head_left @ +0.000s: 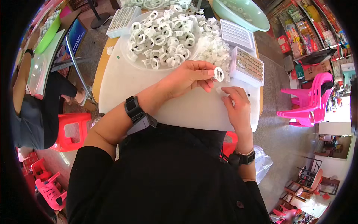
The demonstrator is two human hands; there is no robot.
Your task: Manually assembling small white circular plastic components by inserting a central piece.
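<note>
Between the thumb and fingers of my left hand (195, 76) is a small white plastic ring part (218, 74) with a dark piece in its middle. It is held above the white tabletop (121, 87). My right hand (239, 108) is just right of it and lower, fingers bent and tips drawn together. A pale, see-through bit shows by those fingertips, too small to make out. Beyond my left hand, a heap of similar white ring parts (160, 39) fills a shallow clear tray (131, 64). Small translucent pieces (215, 50) lie piled right of that tray.
Stacked trays with rows of small parts stand at right (247, 67), far right (237, 34) and far left (123, 21). A pale green basin (257, 24) is behind. Another person (28, 119) sits left by a red stool (74, 130). Pink chairs (311, 99) stand at right.
</note>
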